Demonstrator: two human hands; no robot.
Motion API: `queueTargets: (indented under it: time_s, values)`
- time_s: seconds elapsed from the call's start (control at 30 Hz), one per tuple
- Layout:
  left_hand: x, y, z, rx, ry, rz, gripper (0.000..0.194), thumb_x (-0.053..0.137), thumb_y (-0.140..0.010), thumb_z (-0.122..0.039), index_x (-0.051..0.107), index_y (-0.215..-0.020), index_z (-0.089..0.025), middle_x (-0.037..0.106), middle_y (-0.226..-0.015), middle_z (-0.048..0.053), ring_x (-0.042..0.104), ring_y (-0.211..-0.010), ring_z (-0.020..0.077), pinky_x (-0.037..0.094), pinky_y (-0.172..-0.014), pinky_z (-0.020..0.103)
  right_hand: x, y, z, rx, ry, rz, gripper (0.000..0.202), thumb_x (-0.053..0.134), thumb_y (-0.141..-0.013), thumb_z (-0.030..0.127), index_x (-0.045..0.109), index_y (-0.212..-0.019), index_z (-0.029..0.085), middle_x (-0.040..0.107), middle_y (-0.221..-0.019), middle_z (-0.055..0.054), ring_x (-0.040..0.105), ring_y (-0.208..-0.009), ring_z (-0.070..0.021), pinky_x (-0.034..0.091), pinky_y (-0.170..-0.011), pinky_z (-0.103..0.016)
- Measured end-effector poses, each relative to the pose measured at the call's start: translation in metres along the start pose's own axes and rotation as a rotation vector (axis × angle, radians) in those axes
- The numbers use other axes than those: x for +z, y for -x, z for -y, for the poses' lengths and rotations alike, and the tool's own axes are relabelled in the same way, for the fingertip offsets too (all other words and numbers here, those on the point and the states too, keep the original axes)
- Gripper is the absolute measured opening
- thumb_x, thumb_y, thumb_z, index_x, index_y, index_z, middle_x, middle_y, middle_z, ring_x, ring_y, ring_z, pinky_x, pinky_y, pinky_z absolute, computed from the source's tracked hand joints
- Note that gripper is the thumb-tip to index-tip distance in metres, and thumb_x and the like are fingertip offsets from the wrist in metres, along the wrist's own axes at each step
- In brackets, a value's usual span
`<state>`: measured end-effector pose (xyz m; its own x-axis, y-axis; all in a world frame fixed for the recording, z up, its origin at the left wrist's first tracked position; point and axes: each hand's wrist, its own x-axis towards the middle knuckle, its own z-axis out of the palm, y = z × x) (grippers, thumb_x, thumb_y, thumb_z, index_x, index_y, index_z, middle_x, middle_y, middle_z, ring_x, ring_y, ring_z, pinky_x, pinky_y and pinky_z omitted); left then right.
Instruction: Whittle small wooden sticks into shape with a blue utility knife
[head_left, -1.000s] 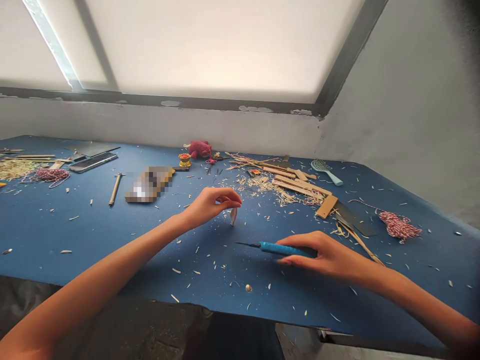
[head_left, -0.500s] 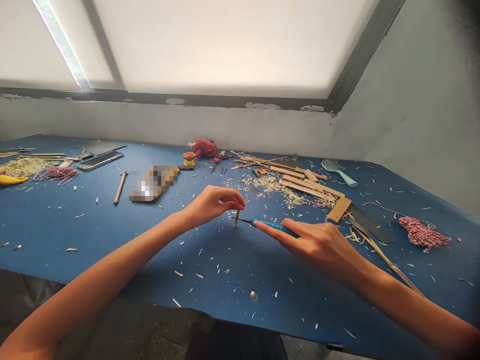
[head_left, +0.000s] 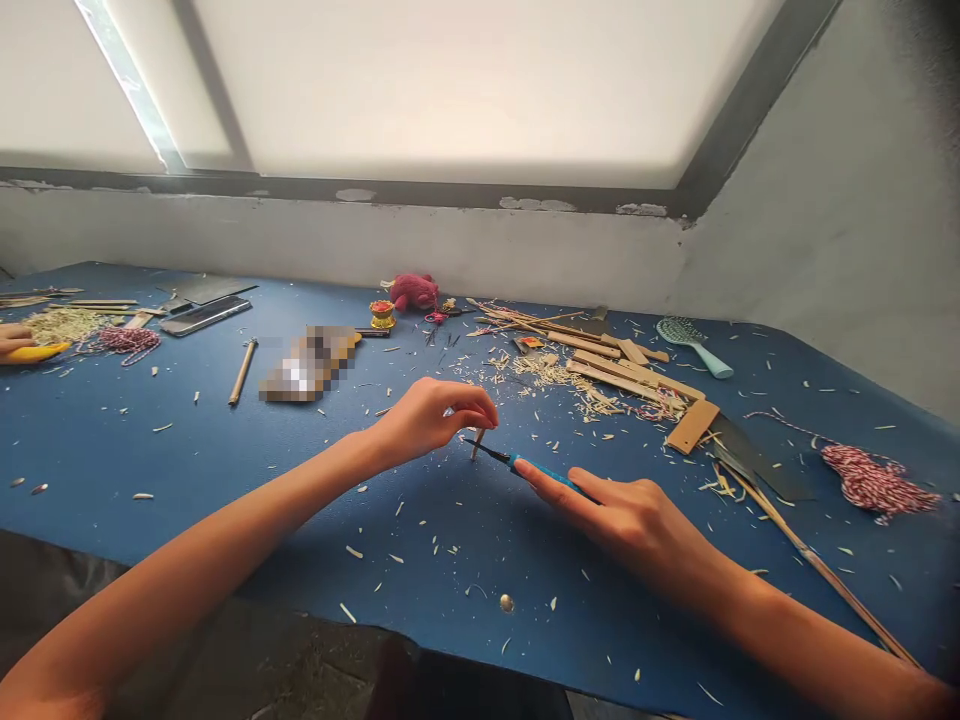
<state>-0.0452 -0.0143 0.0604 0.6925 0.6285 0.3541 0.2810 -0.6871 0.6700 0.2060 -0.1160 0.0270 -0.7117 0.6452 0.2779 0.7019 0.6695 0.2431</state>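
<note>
Near the middle of the blue table point(head_left: 300, 540), my left hand point(head_left: 450, 410) pinches the top of a small wooden stick point(head_left: 477, 446), which stands almost upright, leaning slightly. My right hand point(head_left: 626, 505) is wrapped round the blue handle of a carving knife point(head_left: 551, 476). Its dark, thin blade points left and meets or crosses the stick just below my left fingertips; whether it cuts into the wood is too small to tell. Pale shavings lie scattered on the table around both hands.
Wooden strips point(head_left: 630, 370), a brown block point(head_left: 691, 427), a green hairbrush point(head_left: 694, 345) and red-white string point(head_left: 874, 478) lie right. Farther back are a plush toy point(head_left: 414, 291) and a golden pot point(head_left: 382, 315). Left are a phone point(head_left: 206, 315) and another person's hand point(head_left: 13, 338) by a yellow object.
The view has shifted slightly. The stick leans more, and the knife blade slants more across it. Another person's hand has come into view at the far left, on the yellow object.
</note>
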Motion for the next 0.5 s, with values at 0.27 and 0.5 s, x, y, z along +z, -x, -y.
queueTargets:
  time_s: [0.27,0.5]
  values:
    - [0.002,-0.001,-0.005,0.041,-0.051,0.027,0.015,0.050,-0.085,-0.018,0.066,-0.086,-0.019,0.070,-0.083,0.000,0.062,-0.076,0.0087,0.046,-0.070,0.022,0.000,0.000,0.001,0.005,-0.007,0.010,0.056,0.037,-0.092,0.017,0.019,-0.145,0.022,0.046,-0.069,0.004,0.034,-0.045,-0.0053,0.028,-0.044,-0.020]
    - [0.006,-0.002,-0.016,0.126,-0.144,0.115,0.020,0.049,-0.084,-0.011,0.066,-0.085,-0.020,0.069,-0.084,-0.002,0.060,-0.074,0.0065,0.044,-0.068,0.020,-0.012,0.004,0.000,-0.021,-0.008,0.056,0.058,0.036,-0.091,0.013,0.018,-0.145,0.024,0.047,-0.069,0.004,0.036,-0.046,-0.0054,0.029,-0.045,-0.020]
